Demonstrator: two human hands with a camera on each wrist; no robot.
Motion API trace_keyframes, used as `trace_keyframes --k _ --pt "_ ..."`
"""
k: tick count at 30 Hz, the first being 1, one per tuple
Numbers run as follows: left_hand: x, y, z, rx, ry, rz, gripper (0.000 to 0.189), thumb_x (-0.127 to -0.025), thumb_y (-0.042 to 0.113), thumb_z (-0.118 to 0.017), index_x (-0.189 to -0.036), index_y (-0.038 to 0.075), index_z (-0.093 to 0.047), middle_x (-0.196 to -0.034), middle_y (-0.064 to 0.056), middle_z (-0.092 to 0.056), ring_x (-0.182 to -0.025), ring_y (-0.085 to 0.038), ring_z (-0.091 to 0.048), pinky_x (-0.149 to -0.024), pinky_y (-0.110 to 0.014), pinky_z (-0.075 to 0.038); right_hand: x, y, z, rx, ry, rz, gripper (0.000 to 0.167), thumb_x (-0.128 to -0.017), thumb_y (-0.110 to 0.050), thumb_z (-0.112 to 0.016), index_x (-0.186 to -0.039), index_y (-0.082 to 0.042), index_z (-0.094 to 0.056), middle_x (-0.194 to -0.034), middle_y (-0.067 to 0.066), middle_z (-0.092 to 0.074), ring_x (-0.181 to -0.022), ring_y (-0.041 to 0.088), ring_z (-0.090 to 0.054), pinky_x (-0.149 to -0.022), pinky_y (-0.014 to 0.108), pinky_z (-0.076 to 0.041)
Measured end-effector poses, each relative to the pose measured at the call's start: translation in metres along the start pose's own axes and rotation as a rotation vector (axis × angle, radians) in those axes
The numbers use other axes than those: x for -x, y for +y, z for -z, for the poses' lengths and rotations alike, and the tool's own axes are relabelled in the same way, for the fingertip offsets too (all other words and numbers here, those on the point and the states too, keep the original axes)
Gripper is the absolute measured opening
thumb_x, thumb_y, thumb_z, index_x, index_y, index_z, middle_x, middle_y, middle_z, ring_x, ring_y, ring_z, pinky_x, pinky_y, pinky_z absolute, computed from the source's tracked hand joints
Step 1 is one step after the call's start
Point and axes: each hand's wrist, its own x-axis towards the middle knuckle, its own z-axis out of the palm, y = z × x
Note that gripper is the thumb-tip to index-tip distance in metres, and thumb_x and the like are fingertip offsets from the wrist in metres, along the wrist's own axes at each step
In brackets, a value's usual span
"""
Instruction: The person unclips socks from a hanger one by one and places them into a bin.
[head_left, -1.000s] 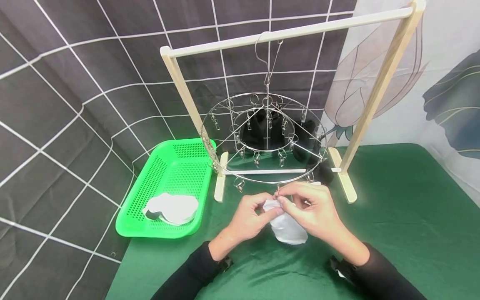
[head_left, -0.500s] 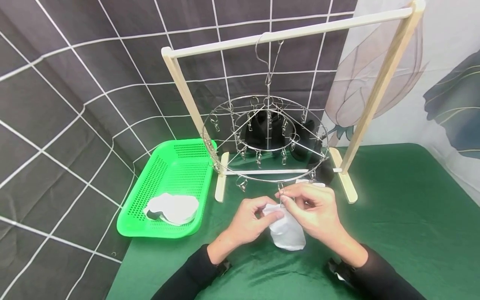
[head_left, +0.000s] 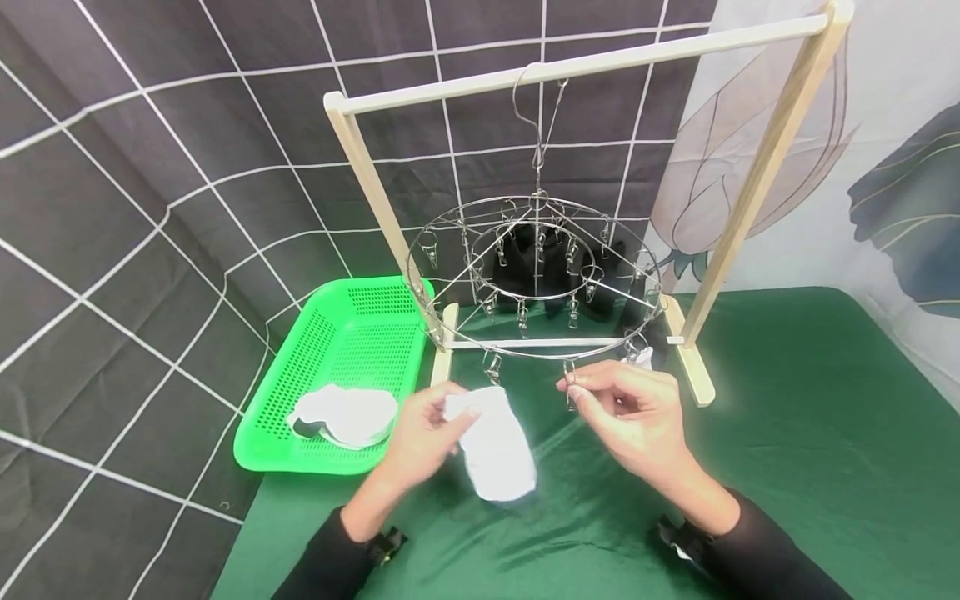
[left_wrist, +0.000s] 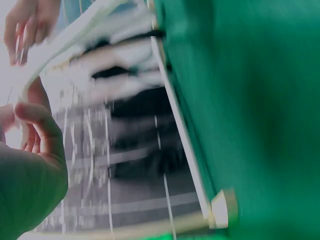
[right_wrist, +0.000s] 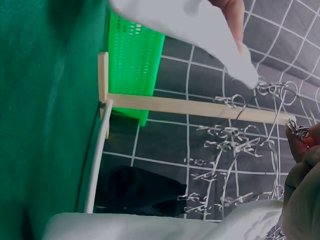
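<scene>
My left hand (head_left: pixel 420 437) pinches a white sock (head_left: pixel 498 450) by its upper edge, left of the front of the round metal hanger (head_left: pixel 517 354). The sock dangles over the green cloth, apart from the hanger. With thumb and fingertips my right hand (head_left: pixel 641 417) pinches a metal clip (head_left: pixel 569 392) hanging from the front of the outer ring. Another white sock (right_wrist: pixel 150 227) hangs close to my right hand in the right wrist view; the head view mostly hides it. The left wrist view is blurred, but the left hand's curled fingers (left_wrist: pixel 42 127) show.
A green basket (head_left: pixel 247 450) at left contains white socks (head_left: pixel 352 417) with a dark patch. The hanger, with several clips, hangs from a wooden stand (head_left: pixel 585 67). Dark items (head_left: pixel 517 258) hang at its back. A grid-patterned curtain (head_left: pixel 187 333) stands behind and to the left.
My left hand has drawn the white sock left and away from the clip. My right hand stays at the clip, now without the sock beside its fingertips. The hanger has swung slightly.
</scene>
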Motion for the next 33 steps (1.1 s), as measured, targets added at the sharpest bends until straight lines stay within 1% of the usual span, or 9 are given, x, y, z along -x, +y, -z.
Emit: trace_keyframes --k 3,8,11,13,16,20,25,30,33 --pt "0.001 0.004 0.031 -0.006 0.106 0.061 0.011 -0.086 0.000 -0.065 -0.097 -0.001 -0.064 -0.078 -0.009 -0.067 -0.046 -0.016 -0.054 -0.037 -0.036 -0.047 0.000 0.001 0.001 -0.009 -0.008 0.008 0.023 -0.066 0.024 -0.064 -0.080 0.006 -0.069 -0.079 0.022 -0.068 -0.047 0.001 -0.038 -0.039 0.010 -0.024" --pt "-0.001 -0.015 0.084 -0.043 0.343 0.240 0.020 -0.089 0.014 -0.067 -0.105 0.002 -0.066 -0.083 -0.004 -0.069 -0.056 -0.017 -0.061 -0.049 -0.032 -0.053 0.001 0.002 0.002 -0.004 -0.014 0.011 0.023 -0.066 0.023 -0.064 -0.080 0.005 -0.070 -0.080 0.021 -0.069 -0.048 0.002 -0.039 -0.040 0.010 -0.025" --pt "-0.005 -0.026 0.112 -0.094 0.450 0.318 0.027 -0.089 0.024 -0.068 -0.106 0.004 -0.066 -0.085 -0.003 -0.069 -0.065 -0.015 -0.064 -0.055 -0.030 -0.054 0.000 0.001 0.002 -0.001 -0.013 0.013 0.023 -0.067 0.023 -0.065 -0.080 0.006 -0.070 -0.080 0.021 -0.069 -0.048 0.002 -0.038 -0.039 0.010 -0.025" --pt "-0.005 -0.031 0.127 -0.138 0.494 0.361 0.031 -0.089 0.028 -0.067 -0.108 0.004 -0.065 -0.086 -0.003 -0.069 -0.066 -0.015 -0.064 -0.055 -0.028 -0.054 0.000 0.001 0.002 0.002 -0.015 0.015 0.023 -0.066 0.023 -0.065 -0.081 0.006 -0.070 -0.080 0.021 -0.069 -0.048 0.002 -0.039 -0.039 0.010 -0.026" --pt "-0.003 -0.038 0.145 -0.194 0.536 0.436 0.035 -0.089 0.032 -0.067 -0.111 0.006 -0.064 -0.084 0.001 -0.069 -0.063 -0.014 -0.063 -0.057 -0.029 -0.054 -0.001 0.001 0.001 0.010 -0.019 0.014 0.023 -0.066 0.022 -0.065 -0.082 0.005 -0.070 -0.081 0.021 -0.069 -0.048 0.002 -0.039 -0.039 0.010 -0.026" --pt "0.003 -0.044 0.164 -0.282 0.553 0.520 0.039 -0.089 0.039 -0.064 -0.112 0.008 -0.061 -0.075 0.004 -0.067 -0.057 -0.015 -0.060 -0.054 -0.031 -0.052 -0.002 0.000 0.000 0.015 -0.026 0.021 0.024 -0.067 0.022 -0.065 -0.082 0.006 -0.070 -0.081 0.021 -0.069 -0.048 0.002 -0.039 -0.039 0.010 -0.026" --pt "0.009 -0.053 0.180 -0.460 0.548 0.569 0.040 -0.090 0.043 -0.062 -0.108 0.007 -0.062 -0.075 -0.004 -0.069 -0.054 -0.013 -0.060 -0.048 -0.028 -0.049 -0.003 0.000 0.000 0.035 -0.040 0.057 0.025 -0.067 0.021 -0.064 -0.084 0.004 -0.071 -0.081 0.019 -0.070 -0.048 0.002 -0.038 -0.040 0.010 -0.026" --pt "0.012 -0.058 0.190 -0.748 0.561 0.552 0.035 -0.091 0.043 -0.056 -0.105 0.012 -0.068 -0.092 -0.007 -0.072 -0.074 -0.014 -0.063 -0.063 -0.026 -0.045 -0.005 -0.001 -0.001 0.048 -0.051 0.087 0.028 -0.067 0.021 -0.065 -0.085 0.002 -0.072 -0.082 0.018 -0.070 -0.048 0.001 -0.038 -0.040 0.009 -0.025" --pt "0.012 -0.057 0.190 -0.838 0.600 0.475 0.030 -0.092 0.039 -0.055 -0.101 0.014 -0.069 -0.093 -0.006 -0.072 -0.083 -0.020 -0.065 -0.070 -0.033 -0.045 -0.006 -0.003 -0.003 0.045 -0.054 0.089 0.029 -0.067 0.021 -0.065 -0.086 0.001 -0.072 -0.082 0.018 -0.070 -0.047 0.001 -0.037 -0.040 0.009 -0.024"
